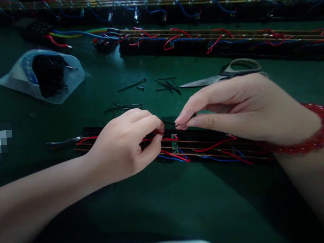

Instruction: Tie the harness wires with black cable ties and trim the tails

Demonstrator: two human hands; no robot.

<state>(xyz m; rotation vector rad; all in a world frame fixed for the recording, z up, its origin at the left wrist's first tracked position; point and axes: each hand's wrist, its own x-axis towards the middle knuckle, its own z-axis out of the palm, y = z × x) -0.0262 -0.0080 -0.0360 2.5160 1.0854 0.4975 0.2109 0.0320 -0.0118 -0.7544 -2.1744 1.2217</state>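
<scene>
Both my hands pinch a thin black cable tie just above a long black strip with copper rods and red and blue wires along it. My left hand has thumb and forefinger closed at the tie's left end. From the right, my right hand, below a red bead bracelet, grips the other end between its fingertips. A small green circuit board shows on the strip beneath the tie. The left hand and forearm hide part of the strip. Whether the tie loops around it I cannot tell.
Scissors lie just beyond my right hand. Several loose cable ties are scattered on the green table. A clear bag of black ties stands at the left. More wired strips run along the back.
</scene>
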